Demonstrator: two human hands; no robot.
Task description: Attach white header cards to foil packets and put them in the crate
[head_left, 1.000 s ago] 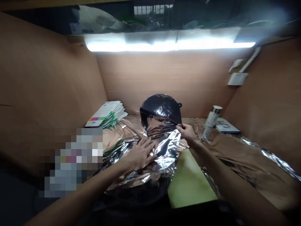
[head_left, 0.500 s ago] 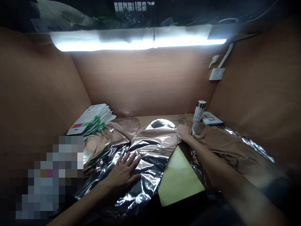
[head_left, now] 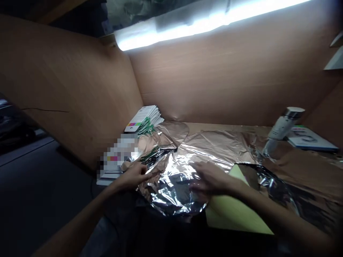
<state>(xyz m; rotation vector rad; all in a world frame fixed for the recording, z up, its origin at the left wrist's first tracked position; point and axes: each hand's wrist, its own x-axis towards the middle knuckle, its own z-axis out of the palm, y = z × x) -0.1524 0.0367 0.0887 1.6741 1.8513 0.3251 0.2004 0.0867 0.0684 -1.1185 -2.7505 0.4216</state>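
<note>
Because the crumpled silver foil (head_left: 171, 185) lies bunched into a rounded shape near the front of the table (head_left: 211, 125), uneven pulling could tear it or drag it off the edge. The left hand (head_left: 132, 175) sits at its left edge, fingers drawn together, though I cannot tell whether they pinch it. The right hand (head_left: 210, 182), blurred, lies over the foil with fingers spread open; pressing hard could add creases. Just beyond, a curl of foil (head_left: 270, 185) arches over a pale yellow board (head_left: 230, 210), whose corner could snag a sheet. Farther back, a careless elbow could topple the bottle (head_left: 281, 128); a stack of cards (head_left: 143, 121) and a booklet (head_left: 308, 139) lie nearby.
</note>
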